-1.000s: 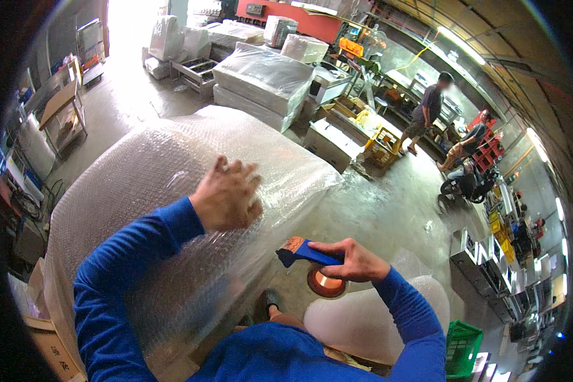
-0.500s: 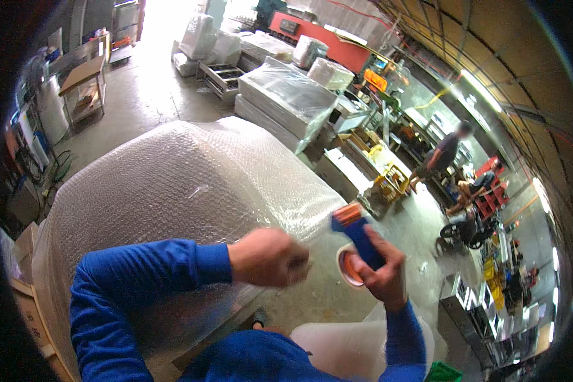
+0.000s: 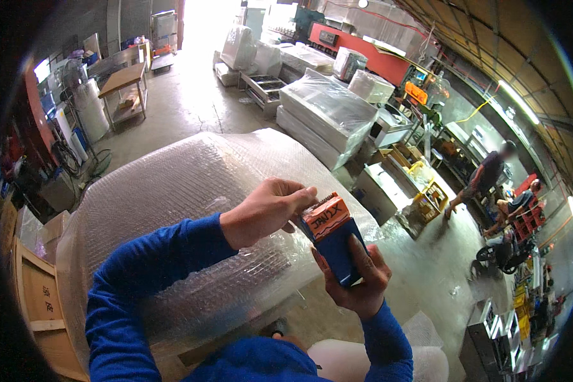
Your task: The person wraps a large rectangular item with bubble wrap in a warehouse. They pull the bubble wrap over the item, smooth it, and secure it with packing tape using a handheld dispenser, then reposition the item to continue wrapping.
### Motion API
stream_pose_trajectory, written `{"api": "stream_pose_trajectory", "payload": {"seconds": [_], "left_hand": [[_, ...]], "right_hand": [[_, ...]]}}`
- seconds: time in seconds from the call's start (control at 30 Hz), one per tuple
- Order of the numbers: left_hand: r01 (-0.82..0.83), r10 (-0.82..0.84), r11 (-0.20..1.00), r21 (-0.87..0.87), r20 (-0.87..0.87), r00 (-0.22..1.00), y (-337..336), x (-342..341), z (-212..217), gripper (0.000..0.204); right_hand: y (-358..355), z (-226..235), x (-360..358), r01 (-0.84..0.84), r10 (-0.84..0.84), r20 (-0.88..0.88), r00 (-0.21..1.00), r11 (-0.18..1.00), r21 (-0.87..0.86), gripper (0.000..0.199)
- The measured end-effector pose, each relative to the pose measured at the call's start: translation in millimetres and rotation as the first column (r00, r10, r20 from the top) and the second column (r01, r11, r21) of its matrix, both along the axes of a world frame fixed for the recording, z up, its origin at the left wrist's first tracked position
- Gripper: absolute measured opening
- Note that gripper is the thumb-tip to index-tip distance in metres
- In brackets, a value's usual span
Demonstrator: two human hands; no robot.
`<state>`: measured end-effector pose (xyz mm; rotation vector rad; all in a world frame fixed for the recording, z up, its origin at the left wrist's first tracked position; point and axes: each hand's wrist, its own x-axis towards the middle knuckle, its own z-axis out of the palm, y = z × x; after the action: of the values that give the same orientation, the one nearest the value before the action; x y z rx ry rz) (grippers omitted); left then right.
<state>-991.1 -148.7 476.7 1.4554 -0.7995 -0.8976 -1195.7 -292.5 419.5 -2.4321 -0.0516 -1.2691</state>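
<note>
View: I monitor from the head camera, looking down past two blue sleeves (image 3: 153, 274).
Right hand (image 3: 360, 283): Right of centre in the frame; I read it as holding the tape dispenser (image 3: 339, 251), fingers and thumb around its lower body.
Tape dispenser: Just right of the frame's centre, tilted, with a blue body, an orange upper part and a toothed edge uppermost.
Left hand (image 3: 264, 213): At the centre of the frame, narrow, thumb and forefinger drawn together beside the toothed edge; I cannot tell whether a tape end lies between them.
Bubble-wrapped bundle (image 3: 153, 197): Large, spanning left to centre of the frame, beneath the left forearm.
White roll (image 3: 337, 356): Bottom edge of the frame, right of centre, partly hidden by the right sleeve.
Wooden crate (image 3: 41, 309): Lower left of the frame, beside the bundle.
Wrapped stack (image 3: 328, 114): Upper centre of the frame, under clear film.
Table (image 3: 122, 79): Upper left of the frame, brown-topped.
Co-workers: I count one person standing (image 3: 487, 170) and another seated (image 3: 521, 202), right side of the frame.
Yellow basket (image 3: 434, 201): Right of centre, near the standing person.
</note>
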Motion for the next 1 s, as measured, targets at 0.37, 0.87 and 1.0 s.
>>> {"api": "stream_pose_trajectory", "payload": {"seconds": [0.37,0.87,1.0], "left_hand": [[-0.553,0.135,0.815,0.174,0.87,0.474,17.5,61.9,-21.3,0.027],[0.153,-0.234,0.953,0.263,0.954,-0.187,25.6,-10.9,-70.7,0.043],[0.003,-0.543,0.768,0.64,0.655,-0.526,24.4,-72.9,-77.4,0.044]], "right_hand": [[-26.8,26.5,-3.0,-0.144,0.422,-0.473,0.773,0.844,0.517,0.062],[-11.5,20.2,-57.0,-0.001,0.301,-0.874,0.381,0.946,0.325,0.061],[15.9,-0.1,-27.5,-0.191,-0.043,-0.999,0.03,0.981,-0.048,0.035]]}}
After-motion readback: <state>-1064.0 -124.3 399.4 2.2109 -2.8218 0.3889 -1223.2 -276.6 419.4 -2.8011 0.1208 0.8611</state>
